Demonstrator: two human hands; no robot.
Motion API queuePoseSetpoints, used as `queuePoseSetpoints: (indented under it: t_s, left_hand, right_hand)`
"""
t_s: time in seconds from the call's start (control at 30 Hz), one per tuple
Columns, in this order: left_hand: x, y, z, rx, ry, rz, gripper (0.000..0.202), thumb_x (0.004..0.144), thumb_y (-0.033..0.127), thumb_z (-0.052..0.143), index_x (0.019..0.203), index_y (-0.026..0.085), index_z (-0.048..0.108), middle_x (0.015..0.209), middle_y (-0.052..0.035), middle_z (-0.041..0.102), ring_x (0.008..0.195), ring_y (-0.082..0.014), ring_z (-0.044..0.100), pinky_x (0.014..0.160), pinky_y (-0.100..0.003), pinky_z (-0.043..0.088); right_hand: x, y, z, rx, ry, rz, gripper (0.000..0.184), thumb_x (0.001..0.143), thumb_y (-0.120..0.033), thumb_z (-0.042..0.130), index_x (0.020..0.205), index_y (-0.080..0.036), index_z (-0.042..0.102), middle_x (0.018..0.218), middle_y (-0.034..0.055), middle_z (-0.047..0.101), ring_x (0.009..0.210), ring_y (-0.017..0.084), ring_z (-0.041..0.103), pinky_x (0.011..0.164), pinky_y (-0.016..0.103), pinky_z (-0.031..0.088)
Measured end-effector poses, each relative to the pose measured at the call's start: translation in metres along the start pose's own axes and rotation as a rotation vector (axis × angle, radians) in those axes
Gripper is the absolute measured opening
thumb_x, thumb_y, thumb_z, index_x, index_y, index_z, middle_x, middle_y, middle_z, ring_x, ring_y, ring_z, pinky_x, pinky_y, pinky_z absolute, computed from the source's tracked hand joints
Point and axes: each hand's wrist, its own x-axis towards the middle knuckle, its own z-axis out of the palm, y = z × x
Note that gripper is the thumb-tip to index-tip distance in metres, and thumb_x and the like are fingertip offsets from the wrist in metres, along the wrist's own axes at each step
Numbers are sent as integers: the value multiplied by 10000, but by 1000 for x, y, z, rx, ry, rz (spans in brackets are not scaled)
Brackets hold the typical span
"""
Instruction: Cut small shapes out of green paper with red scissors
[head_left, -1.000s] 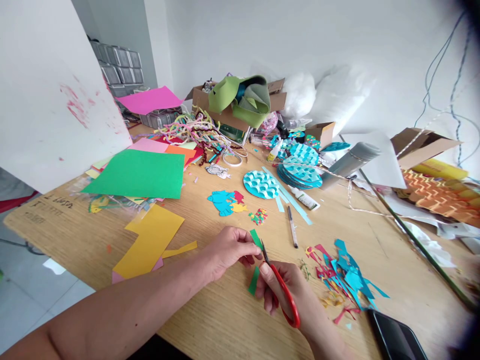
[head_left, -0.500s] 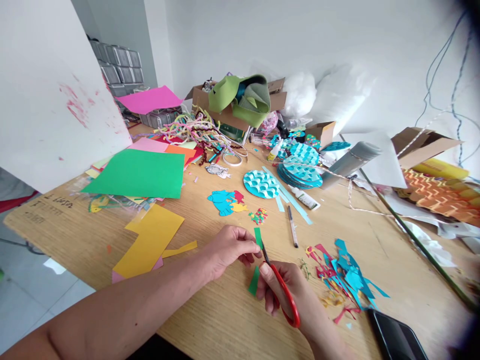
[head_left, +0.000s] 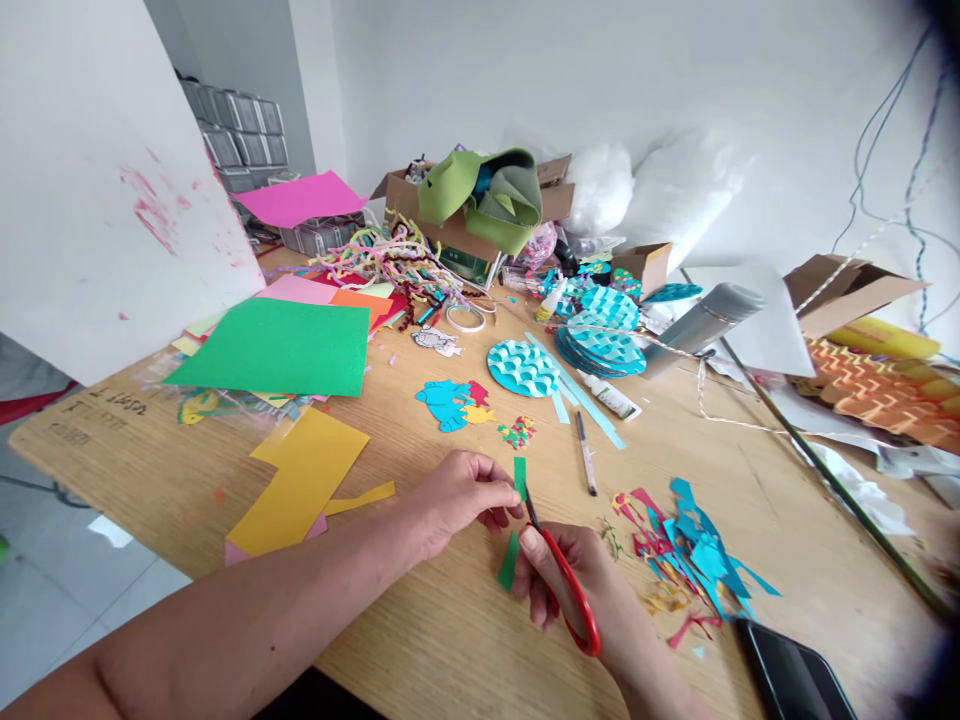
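Note:
My left hand (head_left: pixel 472 490) pinches a narrow green paper strip (head_left: pixel 520 476) between thumb and fingertips. Red-handled scissors (head_left: pixel 574 590) are gripped in my right hand (head_left: pixel 574 570), their dark blades up against the strip at my left fingertips. Another bit of green paper (head_left: pixel 508 562) shows beside my right fingers; I cannot tell whether it joins the strip. Beyond my hands lie blue, red and yellow paper fish (head_left: pixel 445 403) and a small heap of tiny coloured paper bits (head_left: pixel 517 432). A pen (head_left: pixel 586 455) rests just right of that heap.
Paper scraps (head_left: pixel 690 545) and a black phone (head_left: pixel 793 670) lie at the right. Green (head_left: pixel 277 345) and yellow sheets (head_left: pixel 307 485) are at the left. Farther back are a scalloped blue disc (head_left: pixel 523 368), a glue tube (head_left: pixel 611 395), a grey roll (head_left: pixel 705 325) and a cardboard box (head_left: pixel 442 235).
The upper end of the green strip has tilted slightly to the right and stands more upright. Both hands and the scissors have hardly moved.

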Motion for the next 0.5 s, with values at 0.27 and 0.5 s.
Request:
queuePoseSetpoints:
  t_s: [0.27,0.5]
  left_hand:
    - [1,-2,-1,26,-44,-16,185,585,287,676,629,119,614,647,-38,640,536,-105,526,588,-275,400]
    - [1,-2,-2,35,-30,6,170,587,272,672,636,121,611,664,-44,656,549,-107,535,601,-274,414]
  right_hand:
    - [-1,-2,1,48,-9,2,577,714,-696,589,563,-139,576,396,-13,522,330,83,490,345,170,372]
    - [1,0,0,28,-12,-5,579,732,-689,576,568,-134,584,400,-4,537,331,84,499,352,170,377]
